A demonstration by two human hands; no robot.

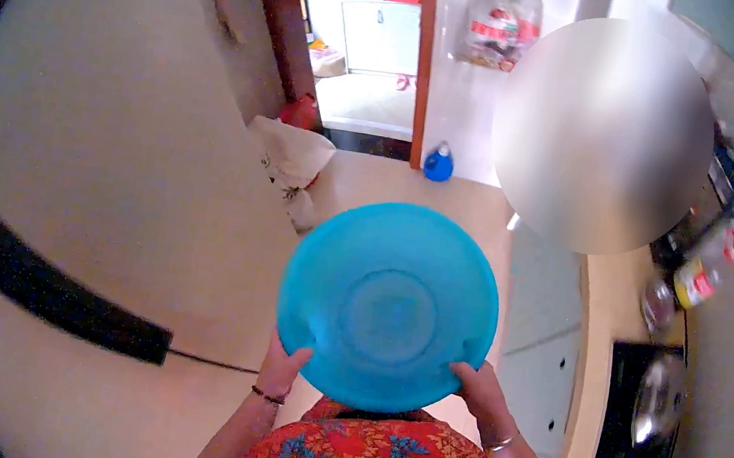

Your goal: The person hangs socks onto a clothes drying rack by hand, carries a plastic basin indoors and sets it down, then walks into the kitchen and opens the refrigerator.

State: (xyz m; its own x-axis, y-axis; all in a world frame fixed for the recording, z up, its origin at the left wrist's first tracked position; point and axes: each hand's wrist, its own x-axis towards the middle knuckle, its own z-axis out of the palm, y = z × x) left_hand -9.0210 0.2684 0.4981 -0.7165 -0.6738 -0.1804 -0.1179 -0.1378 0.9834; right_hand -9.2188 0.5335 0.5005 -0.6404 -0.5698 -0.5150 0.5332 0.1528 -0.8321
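A round blue plastic basin [388, 315] is held in front of my body, its inside facing up towards the camera. On its left rim, my left hand [284, 366] grips with the thumb over the edge; the fingers are hidden beneath. My right hand [477, 390] grips the right rim the same way, thumb on top. The basin looks empty inside. A dark bracelet is on my left wrist and a light bangle on my right.
A doorway [370, 100] opens ahead, with a blue bottle [439, 163] on the floor beside it. White bags [293, 154] stand left of it. On the right, a counter [594, 352] holds a black stove [634, 385] and a yellow-labelled bottle [698, 282]. A blurred round patch covers the upper right.
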